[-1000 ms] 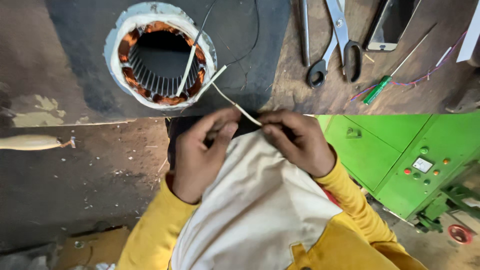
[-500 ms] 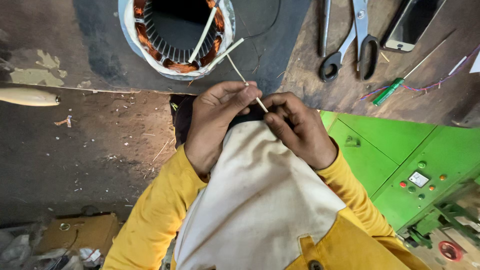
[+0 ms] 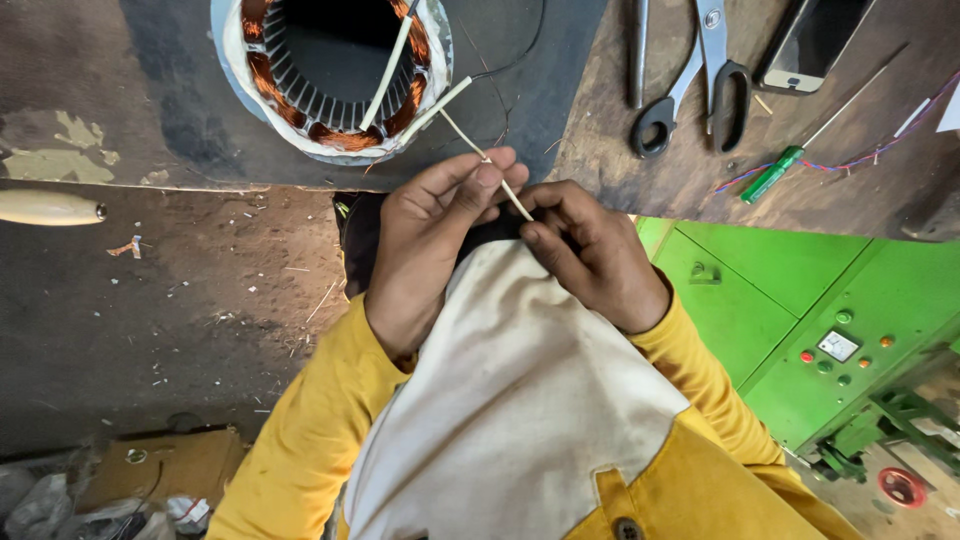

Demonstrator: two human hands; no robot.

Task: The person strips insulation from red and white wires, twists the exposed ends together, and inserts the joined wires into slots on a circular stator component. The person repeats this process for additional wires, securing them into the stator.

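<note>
Left hand (image 3: pixel 430 250) and right hand (image 3: pixel 590 250), grips pinching thin sleeved wire (image 3: pixel 490 165) running toward 11 o'clock to copper-wound motor stator (image 3: pixel 335 75) on desk (image 3: pixel 620 150).

The stator (image 3: pixel 330 75) is sitting on the bench (image 3: pixel 120 110), left of the scissors (image 3: pixel 690 75), phone (image 3: pixel 815 45) and screwdriver (image 3: pixel 772 173). Both hands are meeting just before the bench edge, left hand (image 3: pixel 430 245) beside right hand (image 3: pixel 590 255), pinching a thin sleeve (image 3: pixel 490 163) running from the stator. A cabinet (image 3: pixel 800 310) is standing below, right.
</note>
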